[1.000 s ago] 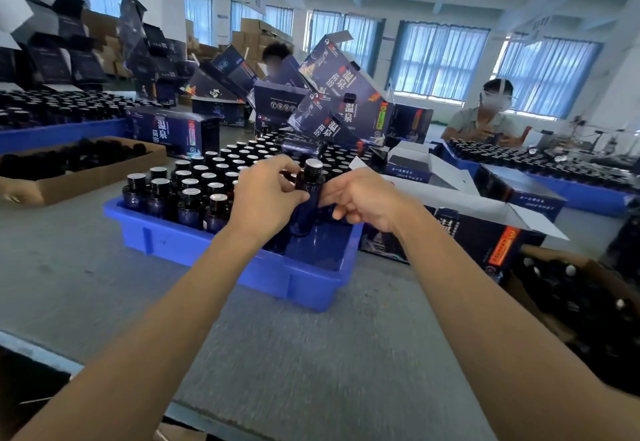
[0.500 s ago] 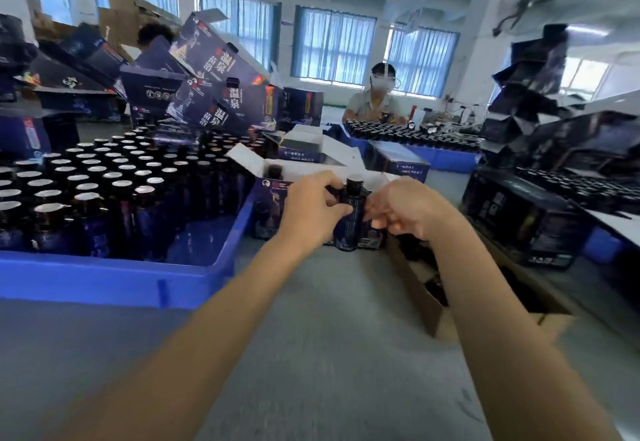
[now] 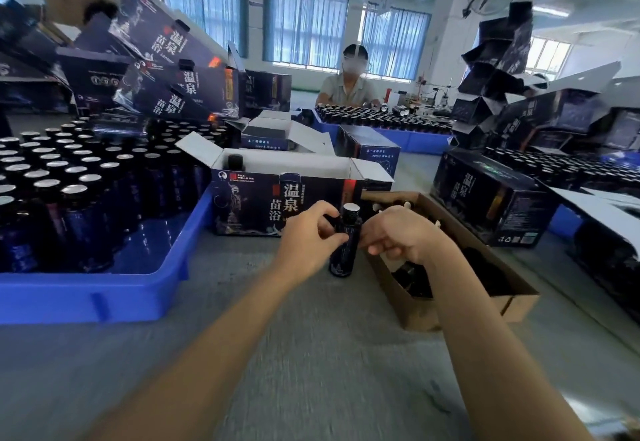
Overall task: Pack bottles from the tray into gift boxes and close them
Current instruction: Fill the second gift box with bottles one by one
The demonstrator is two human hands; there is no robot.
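The bottle (image 3: pixel 344 250) is dark blue with a black cap and a silver-white top. The bottles (image 3: pixel 74 190) in the tray (image 3: pixel 104 297) are dark too, with shiny silver tops. The tray is bright blue. The open box (image 3: pixel 249 206) is navy-black with pale characters, a line-drawn figure and a red-orange stripe, and it is white inside. The table (image 3: pixel 311 354) is grey, the carton (image 3: pixel 417 316) brown, and the curtains (image 3: pixel 304 25) blue.

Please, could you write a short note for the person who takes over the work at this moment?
Left hand: fingers pinch the bottle, upright in front of the open gift box.
Right hand: curled at the bottle's other side; grip unclear.
Done: a packed bottle stands inside that box.
Left: many bottles wait in the blue tray; put this one in, fill the box, close the flaps.
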